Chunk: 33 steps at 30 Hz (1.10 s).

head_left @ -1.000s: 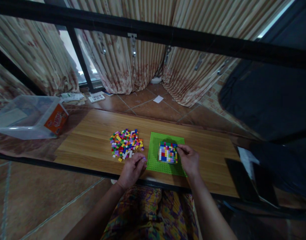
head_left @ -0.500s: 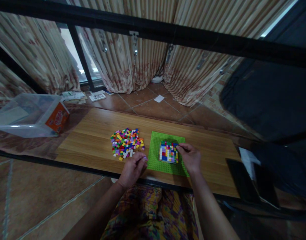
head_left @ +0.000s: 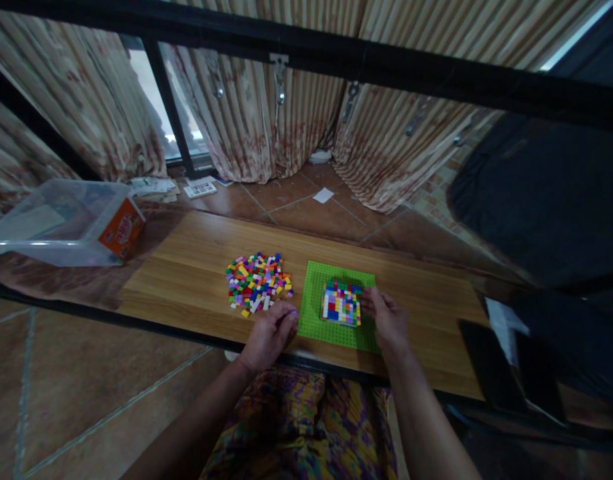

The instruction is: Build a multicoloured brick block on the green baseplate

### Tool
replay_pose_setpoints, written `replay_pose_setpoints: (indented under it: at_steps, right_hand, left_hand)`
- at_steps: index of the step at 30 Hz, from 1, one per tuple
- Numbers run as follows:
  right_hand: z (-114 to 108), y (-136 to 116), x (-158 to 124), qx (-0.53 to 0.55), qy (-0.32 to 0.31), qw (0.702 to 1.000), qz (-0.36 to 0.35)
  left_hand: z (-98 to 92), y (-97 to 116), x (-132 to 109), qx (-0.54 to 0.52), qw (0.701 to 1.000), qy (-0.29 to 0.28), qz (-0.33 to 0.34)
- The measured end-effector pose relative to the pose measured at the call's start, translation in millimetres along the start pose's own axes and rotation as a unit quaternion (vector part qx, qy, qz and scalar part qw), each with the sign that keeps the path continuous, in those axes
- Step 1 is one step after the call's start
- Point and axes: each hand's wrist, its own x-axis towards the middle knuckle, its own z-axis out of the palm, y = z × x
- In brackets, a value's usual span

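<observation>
Head: two hands [head_left: 269, 337] [head_left: 392, 327], one baseplate [head_left: 313, 293], one brick pile [head_left: 259, 281].

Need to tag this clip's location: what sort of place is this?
Probably a room in a home: patterned curtains beside a bright window, a tiled floor, and colourful toy bricks on a wooden tabletop.

Passages over the table [head_left: 426, 313]: broad at left, between the plastic bin [head_left: 81, 230] and the loose bricks [head_left: 259, 281]; broad at right, beyond the right hand [head_left: 390, 322], as far as the black panel [head_left: 487, 363]. The lane between bricks and green baseplate [head_left: 313, 283] is narrow, its near end blocked by the left hand [head_left: 270, 333]. The brick block [head_left: 340, 307] rises mid-baseplate.
</observation>
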Motion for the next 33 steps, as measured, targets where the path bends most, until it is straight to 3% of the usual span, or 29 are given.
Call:
replay_pose_setpoints:
  at_steps: [13,23,28,33]
  right_hand:
    - [13,2,7,-0.094,0.001,0.995,-0.045]
    - [18,4,5,-0.091,0.013,0.993,-0.077]
    - [14,3,5,-0.081,-0.002,0.995,-0.052]
    - [7,-5,-11,-0.04,0.082,0.994,-0.065]
  left_hand:
    - [-0.5,-1,0,0.003,1.0,-0.002,0.002]
    - [-0.5,2,0,0.011,1.0,-0.002,0.004]
    - [1.7,-2,0,-0.032,0.999,0.013,-0.002]
    - [3.5,-7,-1,-0.075,0.997,0.015,-0.015]
